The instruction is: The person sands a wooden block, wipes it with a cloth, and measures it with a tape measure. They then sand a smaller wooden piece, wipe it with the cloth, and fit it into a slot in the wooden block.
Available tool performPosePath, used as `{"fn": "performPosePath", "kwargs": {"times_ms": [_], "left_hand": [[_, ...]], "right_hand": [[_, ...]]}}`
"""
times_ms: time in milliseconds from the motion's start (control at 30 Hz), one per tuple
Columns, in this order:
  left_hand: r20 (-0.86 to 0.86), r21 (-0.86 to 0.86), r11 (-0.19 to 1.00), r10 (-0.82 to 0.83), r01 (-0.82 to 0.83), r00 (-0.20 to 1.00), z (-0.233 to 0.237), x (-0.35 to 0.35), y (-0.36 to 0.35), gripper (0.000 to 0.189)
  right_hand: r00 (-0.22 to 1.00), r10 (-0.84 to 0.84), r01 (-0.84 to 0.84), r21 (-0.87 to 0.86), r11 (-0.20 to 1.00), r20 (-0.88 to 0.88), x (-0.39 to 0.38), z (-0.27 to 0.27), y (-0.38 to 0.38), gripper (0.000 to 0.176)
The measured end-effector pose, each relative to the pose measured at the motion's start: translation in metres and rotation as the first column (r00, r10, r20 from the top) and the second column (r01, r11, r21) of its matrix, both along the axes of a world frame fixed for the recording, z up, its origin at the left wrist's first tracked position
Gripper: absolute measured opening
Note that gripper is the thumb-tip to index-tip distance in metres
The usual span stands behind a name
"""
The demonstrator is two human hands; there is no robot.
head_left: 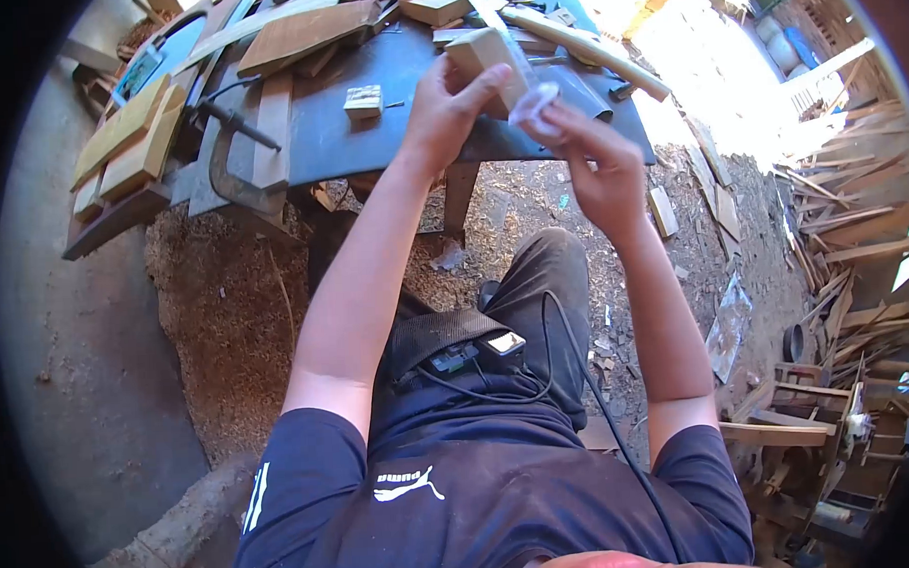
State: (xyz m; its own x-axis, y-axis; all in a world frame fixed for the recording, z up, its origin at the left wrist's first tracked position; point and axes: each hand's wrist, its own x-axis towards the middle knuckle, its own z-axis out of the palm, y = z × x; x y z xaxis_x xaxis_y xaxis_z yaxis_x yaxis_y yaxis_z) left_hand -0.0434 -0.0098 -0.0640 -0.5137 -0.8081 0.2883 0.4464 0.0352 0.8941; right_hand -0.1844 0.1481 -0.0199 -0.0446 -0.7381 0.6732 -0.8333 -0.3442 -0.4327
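Observation:
My left hand (447, 112) grips a small pale wooden block (482, 58), held up over the near edge of the dark workbench (319, 138). My right hand (595, 164) is just to the right of it. Its fingertips pinch a small whitish, translucent piece (535, 106) that touches the block's lower right side. What that piece is cannot be told. Another small wooden block (364, 101) lies on the bench left of my left hand.
Planks and offcuts (301, 34) crowd the bench's far side, and a metal clamp (232, 162) hangs at its left edge. Stacked boards (129, 135) lie at the left. Sawdust covers the ground (235, 302). Scrap wood (843, 230) piles up on the right.

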Motion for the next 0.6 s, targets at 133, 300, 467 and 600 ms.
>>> {"fn": "performPosePath", "kwargs": {"times_ms": [133, 300, 467, 600], "left_hand": [[-0.087, -0.041, 0.999, -0.021, 0.017, 0.996, 0.005, -0.008, 0.016, 0.051], [-0.099, 0.125, 0.989, 0.095, -0.083, 0.991, 0.035, 0.035, 0.033, 0.060], [-0.029, 0.287, 0.956, 0.063, -0.052, 0.998, 0.032, 0.063, 0.070, 0.063], [-0.223, 0.416, 0.908, 0.148, -0.043, 0.963, 0.037, 0.062, 0.106, 0.061]], "right_hand": [[0.997, 0.029, -0.012, -0.237, 0.971, 0.068, 0.024, 0.053, -0.037, 0.032], [0.977, 0.209, -0.209, 0.007, 0.978, -0.038, 0.066, 0.018, 0.004, 0.036], [0.926, 0.099, -0.053, -0.134, 0.990, 0.363, 0.062, 0.055, 0.015, 0.037], [0.988, 0.146, -0.152, -0.136, 0.979, -0.054, 0.103, 0.026, 0.039, 0.037]]}}
